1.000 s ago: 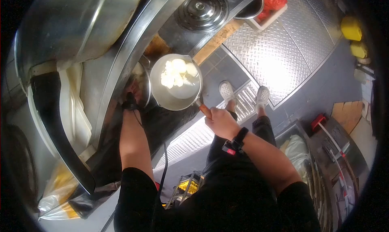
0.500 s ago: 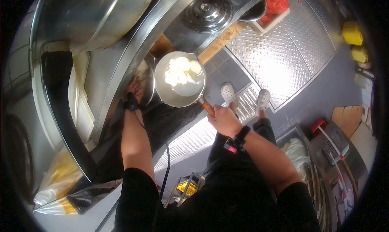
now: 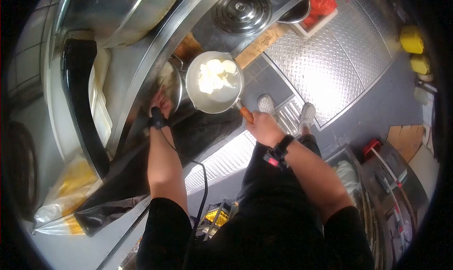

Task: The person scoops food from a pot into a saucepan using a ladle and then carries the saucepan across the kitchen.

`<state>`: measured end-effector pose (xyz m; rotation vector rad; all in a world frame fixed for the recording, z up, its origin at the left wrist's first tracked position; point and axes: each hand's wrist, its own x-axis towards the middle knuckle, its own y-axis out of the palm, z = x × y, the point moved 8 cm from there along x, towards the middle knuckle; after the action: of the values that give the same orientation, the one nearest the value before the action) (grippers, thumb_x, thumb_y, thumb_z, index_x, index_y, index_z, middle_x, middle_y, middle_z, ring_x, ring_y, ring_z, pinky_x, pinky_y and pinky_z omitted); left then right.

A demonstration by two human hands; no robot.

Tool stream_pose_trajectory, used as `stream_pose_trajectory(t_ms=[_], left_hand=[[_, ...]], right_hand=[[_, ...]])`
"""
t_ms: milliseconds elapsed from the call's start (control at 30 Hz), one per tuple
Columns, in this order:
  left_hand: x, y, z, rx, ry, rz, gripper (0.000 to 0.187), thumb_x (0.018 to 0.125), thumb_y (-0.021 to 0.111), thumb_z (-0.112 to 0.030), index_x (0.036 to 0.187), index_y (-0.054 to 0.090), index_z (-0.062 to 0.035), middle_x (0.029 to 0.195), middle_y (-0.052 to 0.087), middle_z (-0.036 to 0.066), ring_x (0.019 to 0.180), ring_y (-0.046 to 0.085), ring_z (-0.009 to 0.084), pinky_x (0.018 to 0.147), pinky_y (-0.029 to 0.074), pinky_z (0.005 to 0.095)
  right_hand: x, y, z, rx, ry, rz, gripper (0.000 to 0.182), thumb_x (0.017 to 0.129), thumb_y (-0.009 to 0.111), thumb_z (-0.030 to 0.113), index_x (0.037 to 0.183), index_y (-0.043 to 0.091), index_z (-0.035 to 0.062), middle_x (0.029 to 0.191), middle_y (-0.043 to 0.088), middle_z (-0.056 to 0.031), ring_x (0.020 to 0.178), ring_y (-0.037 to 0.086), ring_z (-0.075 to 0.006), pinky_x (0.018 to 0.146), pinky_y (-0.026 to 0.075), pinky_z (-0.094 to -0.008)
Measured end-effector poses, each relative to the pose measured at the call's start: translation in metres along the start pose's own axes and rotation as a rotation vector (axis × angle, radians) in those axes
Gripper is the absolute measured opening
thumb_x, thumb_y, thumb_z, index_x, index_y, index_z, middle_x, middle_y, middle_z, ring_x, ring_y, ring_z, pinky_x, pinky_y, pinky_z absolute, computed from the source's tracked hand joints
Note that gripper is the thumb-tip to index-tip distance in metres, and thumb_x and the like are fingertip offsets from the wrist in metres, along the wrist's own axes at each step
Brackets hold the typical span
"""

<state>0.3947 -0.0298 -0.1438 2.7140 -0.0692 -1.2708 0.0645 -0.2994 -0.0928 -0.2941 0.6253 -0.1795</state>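
My right hand (image 3: 265, 127) is wrapped round the wooden handle (image 3: 246, 114) of a metal saucepan (image 3: 198, 98). Pale, whitish pieces (image 3: 214, 74) lie in liquid inside the pan. To the left, my left hand (image 3: 162, 100) reaches under the steel counter edge, beside a round metal pot (image 3: 176, 86). Its fingers look partly spread, but shade hides whether they touch or hold anything there.
A metal lid (image 3: 240, 10) lies beyond the saucepan. A large vessel with a black handle (image 3: 80, 100) stands at the left. A white tub with a red bag (image 3: 322, 3) is at the top. Steel grating (image 3: 231, 154) runs below.
The saucepan and my right hand have shifted slightly to the right in view, the pan also a little upward. My left hand appears slightly further right.
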Motion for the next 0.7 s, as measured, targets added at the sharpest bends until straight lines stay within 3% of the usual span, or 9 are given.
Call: stream_pose_trajectory(t_ms=[367, 433, 500, 700], left_hand=[[-0.036, -0.013, -0.003, -0.130, 0.078, 0.168, 0.029, 0.097, 0.062, -0.017, 0.120, 0.059, 0.0006, 0.058, 0.033, -0.006, 0.046, 0.029, 0.0071, 0.039, 0.024, 0.0224], [-0.051, -0.009, -0.001, -0.111, 0.096, 0.141, 0.027, 0.097, 0.063, -0.017, 0.118, 0.059, 0.0004, 0.058, 0.033, -0.006, 0.046, 0.029, 0.0071, 0.039, 0.024, 0.0225], [-0.069, -0.002, -0.004, -0.095, 0.119, 0.112, 0.026, 0.097, 0.063, -0.018, 0.116, 0.059, 0.0001, 0.057, 0.033, -0.006, 0.045, 0.029, 0.0071, 0.039, 0.024, 0.0227], [-0.148, 0.038, -0.010, 0.023, 0.232, 0.013, 0.024, 0.100, 0.057, -0.017, 0.117, 0.060, -0.0003, 0.056, 0.031, -0.007, 0.043, 0.027, 0.0064, 0.038, 0.022, 0.0233]], right_hand=[[0.019, 0.001, -0.003, -0.013, -0.043, 0.011, 0.032, 0.087, 0.061, 0.023, 0.093, 0.062, -0.0086, 0.086, 0.066, -0.0303, 0.087, 0.066, -0.0455, 0.080, 0.053, -0.0491], [0.023, -0.005, 0.003, -0.017, -0.101, -0.040, 0.031, 0.086, 0.061, 0.022, 0.092, 0.062, -0.0083, 0.083, 0.065, -0.0299, 0.085, 0.066, -0.0455, 0.077, 0.053, -0.0487], [0.027, -0.004, 0.003, -0.077, -0.016, 0.086, 0.035, 0.087, 0.061, 0.026, 0.097, 0.063, -0.0080, 0.096, 0.067, -0.0289, 0.094, 0.065, -0.0448, 0.087, 0.052, -0.0498], [0.030, -0.017, 0.011, -0.063, -0.042, 0.073, 0.035, 0.087, 0.058, 0.026, 0.093, 0.065, -0.0076, 0.097, 0.067, -0.0295, 0.095, 0.065, -0.0441, 0.087, 0.051, -0.0492]])
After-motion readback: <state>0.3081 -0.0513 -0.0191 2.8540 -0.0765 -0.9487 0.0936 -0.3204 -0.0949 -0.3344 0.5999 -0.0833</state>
